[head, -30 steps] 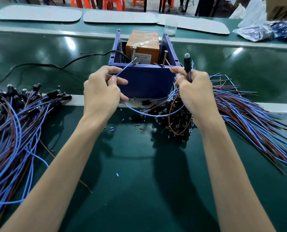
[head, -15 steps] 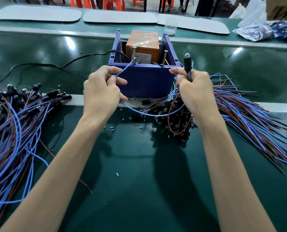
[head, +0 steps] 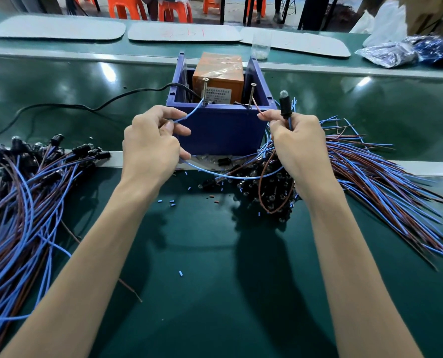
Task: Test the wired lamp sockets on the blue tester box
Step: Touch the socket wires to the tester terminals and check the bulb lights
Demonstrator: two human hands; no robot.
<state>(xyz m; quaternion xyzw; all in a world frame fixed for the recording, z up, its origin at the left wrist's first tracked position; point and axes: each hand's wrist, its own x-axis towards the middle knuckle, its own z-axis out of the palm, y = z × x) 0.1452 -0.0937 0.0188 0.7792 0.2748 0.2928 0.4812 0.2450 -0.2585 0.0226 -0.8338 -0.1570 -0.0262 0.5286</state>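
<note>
Left hand [head: 152, 148] pinching blue wire [head: 189, 115] (touching screw [head: 205, 91]), socket piles [head: 34, 161] flanking

A clear plastic cup [head: 260, 49] stands upright on the far side of the green bench [head: 215, 293], just beside a grey mat. Three flat grey mats [head: 57, 31] lie in a row along the far edge. Clear plastic bags [head: 388, 54] holding dark blue parts lie at the far right corner. Orange plastic stools [head: 175, 11] stand on the floor beyond the bench. Short blue insulation offcuts [head: 181, 273] are scattered across the near bench surface.
</note>
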